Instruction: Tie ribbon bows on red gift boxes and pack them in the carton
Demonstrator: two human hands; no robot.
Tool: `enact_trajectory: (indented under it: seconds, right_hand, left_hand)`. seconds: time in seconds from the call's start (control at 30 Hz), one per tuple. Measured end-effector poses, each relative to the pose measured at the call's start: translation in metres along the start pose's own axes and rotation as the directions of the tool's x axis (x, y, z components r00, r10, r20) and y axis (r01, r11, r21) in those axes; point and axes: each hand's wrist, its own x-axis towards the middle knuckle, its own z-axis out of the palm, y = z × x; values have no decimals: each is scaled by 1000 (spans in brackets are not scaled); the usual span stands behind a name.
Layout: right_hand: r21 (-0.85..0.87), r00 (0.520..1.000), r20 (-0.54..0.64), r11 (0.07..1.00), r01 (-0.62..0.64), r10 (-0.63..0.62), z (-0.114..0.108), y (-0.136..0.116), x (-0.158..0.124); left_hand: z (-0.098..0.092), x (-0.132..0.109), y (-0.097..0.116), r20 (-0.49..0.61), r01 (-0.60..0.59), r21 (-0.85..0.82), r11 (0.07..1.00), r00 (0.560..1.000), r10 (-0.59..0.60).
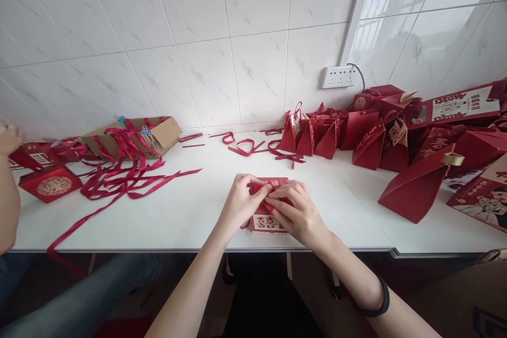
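A small red gift box (266, 223) with a pale panel of red characters stands on the white table in front of me. My left hand (245, 196) is closed at its top, thumb and index finger pinching red ribbon (273, 187). From the other side my right hand (295, 210) also pinches at the ribbon, with its fingertips meeting those of the left. The fingers hide most of the ribbon and much of the box top. A red tassel hangs at the box's lower left.
Left, long red ribbons (134, 174) spill from a cardboard box (166, 133) with clips. A red box (51, 182) is nearby, beside another person's arm (8, 195). Cut ribbon pieces (245, 148) lie near the wall. Several red gift boxes (420, 185) crowd the right.
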Motion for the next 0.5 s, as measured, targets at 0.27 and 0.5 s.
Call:
enact_trajectory:
  seconds: [0.27, 0.5]
  right_hand:
    - [-99, 973, 17, 968, 232, -231, -3, 4, -3]
    - [-102, 971, 86, 968, 230, -222, -1, 9, -5]
  left_hand:
    - [3, 1, -9, -52, 41, -78, 996, 998, -46]
    - [3, -2, -3, -16, 101, -182, 978, 994, -105]
